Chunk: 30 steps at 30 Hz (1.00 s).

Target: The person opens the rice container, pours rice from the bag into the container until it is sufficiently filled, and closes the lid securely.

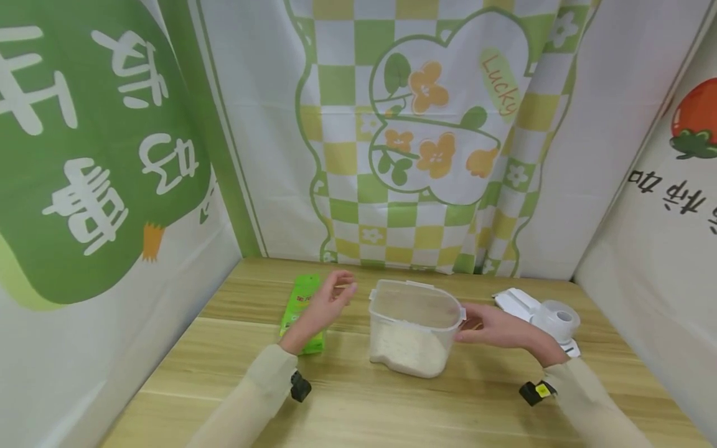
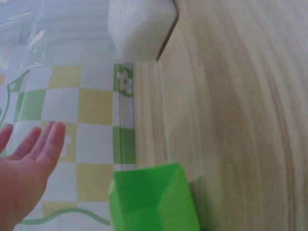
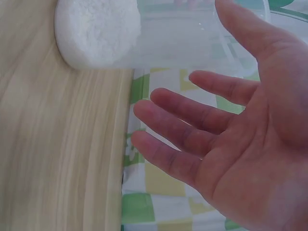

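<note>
A clear plastic container point(image 1: 411, 330), open at the top and partly filled with a white grainy substance point(image 3: 106, 29), stands on the table in the head view. My right hand point(image 1: 493, 325) is at the container's right side, its fingers loosely spread by the rim. The right wrist view shows the palm point(image 3: 260, 139) facing the container with the fingers apart. My left hand point(image 1: 330, 302) hovers to the left of the container with relaxed fingers, holding nothing. Beneath it lies a green packet point(image 1: 302, 305), its end also visible in the left wrist view.
On the right of the wooden table point(image 1: 358, 410) lie a white lid-like piece point(image 1: 516, 303) and a round clear part point(image 1: 560, 318), partly behind my right arm. A checked curtain point(image 1: 420, 230) hangs at the table's back edge, with printed cloths on both sides.
</note>
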Available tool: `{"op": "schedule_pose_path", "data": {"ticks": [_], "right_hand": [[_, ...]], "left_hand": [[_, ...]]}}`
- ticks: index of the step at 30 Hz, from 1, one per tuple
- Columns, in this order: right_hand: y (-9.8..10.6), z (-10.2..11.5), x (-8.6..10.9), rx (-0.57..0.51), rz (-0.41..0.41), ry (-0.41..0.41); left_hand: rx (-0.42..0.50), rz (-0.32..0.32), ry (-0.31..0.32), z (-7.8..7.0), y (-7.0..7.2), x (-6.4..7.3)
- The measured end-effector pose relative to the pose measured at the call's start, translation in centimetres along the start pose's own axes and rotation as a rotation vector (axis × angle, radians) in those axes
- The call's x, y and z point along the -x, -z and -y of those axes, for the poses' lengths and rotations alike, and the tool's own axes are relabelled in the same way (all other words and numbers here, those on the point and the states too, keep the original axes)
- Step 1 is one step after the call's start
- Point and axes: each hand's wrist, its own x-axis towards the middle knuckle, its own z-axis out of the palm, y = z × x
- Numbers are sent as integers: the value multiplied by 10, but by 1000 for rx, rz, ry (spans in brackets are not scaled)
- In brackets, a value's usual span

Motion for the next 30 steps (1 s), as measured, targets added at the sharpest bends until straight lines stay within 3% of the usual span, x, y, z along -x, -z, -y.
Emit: {"op": "schedule_pose_path", "data": {"ticks": [4,8,13,18,25,30], "right_hand": [[7,-2,6,40,-17,-7],[14,-4,15,69,-39,-51],[24,-1,24,128,-90,-104],[33,-1,28,165,-145,-141],[46,-19,38,198,-193,-178],[63,-30,49,205,-294,-177]], "left_hand": [[45,78,-11,1,-4,1],[65,184,-10,0,-8,1],[72,269,-24,-3,-13,1],[96,293,-28,1,-17,1],[155,340,-38,7,-25,4],[144,355,-40,6,-34,4]]}}
